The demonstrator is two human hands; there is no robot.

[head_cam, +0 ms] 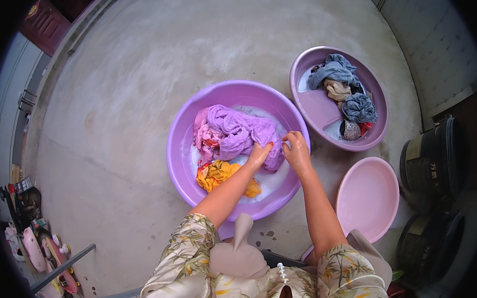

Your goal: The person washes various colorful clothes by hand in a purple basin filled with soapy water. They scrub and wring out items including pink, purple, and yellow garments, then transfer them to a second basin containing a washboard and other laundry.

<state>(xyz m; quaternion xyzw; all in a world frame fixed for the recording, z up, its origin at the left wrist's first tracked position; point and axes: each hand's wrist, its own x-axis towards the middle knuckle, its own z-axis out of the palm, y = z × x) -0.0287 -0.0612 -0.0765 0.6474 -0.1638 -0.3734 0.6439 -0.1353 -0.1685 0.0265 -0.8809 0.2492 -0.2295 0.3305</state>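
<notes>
A large purple plastic basin (192, 106) with soapy water stands on the floor before me. In it lie a wet purple towel (239, 129), pink patterned cloth (205, 135) at its left and yellow-orange cloth (217, 174) nearer me. My left hand (260, 154) grips the purple towel near its right part, the fingers partly hidden by folds. My right hand (296, 150) is at the basin's right side, close to the towel's edge, its thumb and fingers curled; whether it pinches any cloth I cannot tell.
A mauve basin with a built-in washboard (319, 106) holds blue-grey garments (335, 71) at the upper right. Below it stands a pink basin (367, 196). Dark lidded buckets (432, 163) line the right side. Toys (35, 247) and a metal bar (64, 267) are at the lower left.
</notes>
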